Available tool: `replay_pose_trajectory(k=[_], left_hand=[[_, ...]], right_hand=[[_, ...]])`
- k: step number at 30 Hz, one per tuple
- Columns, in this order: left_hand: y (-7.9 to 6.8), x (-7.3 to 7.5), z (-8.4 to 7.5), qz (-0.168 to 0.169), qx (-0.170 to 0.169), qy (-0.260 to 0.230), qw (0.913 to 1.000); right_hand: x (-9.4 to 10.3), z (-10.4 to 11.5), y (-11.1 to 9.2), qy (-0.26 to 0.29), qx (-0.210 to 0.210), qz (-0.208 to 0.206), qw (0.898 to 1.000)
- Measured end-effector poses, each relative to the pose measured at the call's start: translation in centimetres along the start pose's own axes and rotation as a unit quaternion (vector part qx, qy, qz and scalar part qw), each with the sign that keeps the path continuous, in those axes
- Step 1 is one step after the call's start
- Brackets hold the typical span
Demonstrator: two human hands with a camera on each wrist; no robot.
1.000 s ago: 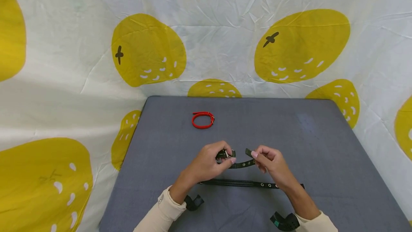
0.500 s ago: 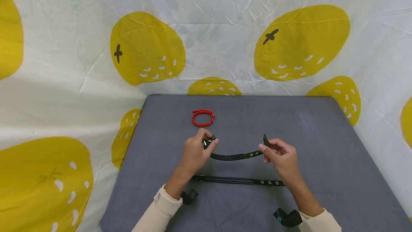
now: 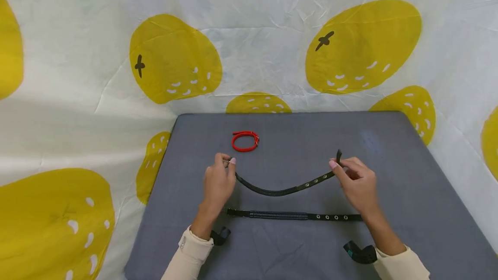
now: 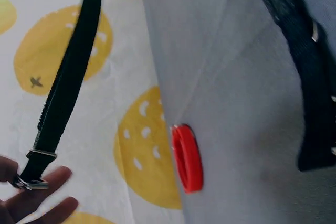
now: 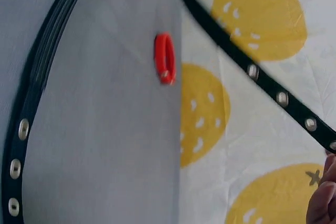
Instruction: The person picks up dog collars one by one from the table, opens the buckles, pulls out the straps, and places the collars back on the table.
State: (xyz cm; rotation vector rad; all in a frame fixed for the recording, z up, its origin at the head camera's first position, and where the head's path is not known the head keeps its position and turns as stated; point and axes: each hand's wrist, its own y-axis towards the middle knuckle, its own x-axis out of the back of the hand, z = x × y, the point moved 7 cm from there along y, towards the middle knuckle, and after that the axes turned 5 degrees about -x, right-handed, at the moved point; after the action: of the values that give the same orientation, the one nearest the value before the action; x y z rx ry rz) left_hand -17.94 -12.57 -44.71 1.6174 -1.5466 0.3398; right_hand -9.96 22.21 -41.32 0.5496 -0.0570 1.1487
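Note:
A dark collar strap [image 3: 274, 192] with metal eyelets hangs in a sagging curve between both hands, above the table. My left hand [image 3: 218, 183] pinches its buckle end; the metal buckle [image 4: 32, 183] shows between thumb and fingers in the left wrist view. With thumb and fingers my right hand [image 3: 357, 181] pinches the eyelet end, whose tip sticks up past the fingers. A second dark collar [image 3: 280, 215] lies stretched straight on the table, nearer the person, its right end partly behind the right wrist. Beyond the hands lies a red collar [image 3: 245, 141], coiled in a loop.
The grey table [image 3: 311, 137] reaches back to a white cloth [image 3: 264, 64] printed with yellow fruit, which also hangs along the left and right sides. Black wrist straps [image 3: 359, 252] stick out from both forearms.
The hands have moved apart and up, the left leftward and the right rightward. The dark collar between them has gone from folded to stretched out in a long curve.

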Motion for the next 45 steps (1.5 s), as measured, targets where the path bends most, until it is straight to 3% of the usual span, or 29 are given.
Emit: replay_pose_trajectory(k=[2, 5, 8, 11, 15, 19, 27, 37, 41, 45], left_hand=[[-0.3, 0.1, 1.1, -0.004, 0.017, 0.023, 0.9996], [-0.8, 0.4, 2.7, -0.006, 0.048, 0.055, 0.9973], [-1.2, 0.5, 4.1, -0.003, 0.079, 0.068, 0.9946], [-1.6, 0.5, 5.1, -0.005, 0.097, 0.069, 0.9929], [-2.1, -0.1, 6.0, 0.014, 0.095, 0.046, 0.9943], [-2.5, -1.0, 7.1, 0.049, 0.100, 0.005, 0.9938], [-2.2, -2.9, 8.6, 0.137, 0.107, -0.052, 0.9834], [-2.6, -6.9, 10.3, 0.219, 0.093, -0.110, 0.9650], [-2.9, -8.0, 10.7, 0.238, 0.095, -0.101, 0.9613], [-3.1, -8.6, 10.8, 0.245, 0.095, -0.076, 0.9618]], right_hand=[[0.2, -0.3, 0.2, -0.065, 0.002, 0.002, 0.998], [0.2, -1.1, 0.5, -0.127, -0.031, 0.034, 0.991], [0.3, -2.2, 0.6, -0.136, -0.074, 0.067, 0.986], [0.7, -3.1, 0.8, -0.131, -0.090, 0.093, 0.983], [1.3, -4.0, 1.0, -0.167, -0.084, 0.136, 0.973], [1.8, -5.6, 1.3, -0.203, -0.111, 0.179, 0.956], [2.8, -10.5, 1.8, -0.210, -0.171, 0.257, 0.927], [4.7, -16.2, 0.1, -0.261, -0.234, 0.308, 0.884], [5.1, -18.1, -0.8, -0.274, -0.265, 0.314, 0.870], [5.5, -19.6, -1.6, -0.294, -0.271, 0.308, 0.863]])
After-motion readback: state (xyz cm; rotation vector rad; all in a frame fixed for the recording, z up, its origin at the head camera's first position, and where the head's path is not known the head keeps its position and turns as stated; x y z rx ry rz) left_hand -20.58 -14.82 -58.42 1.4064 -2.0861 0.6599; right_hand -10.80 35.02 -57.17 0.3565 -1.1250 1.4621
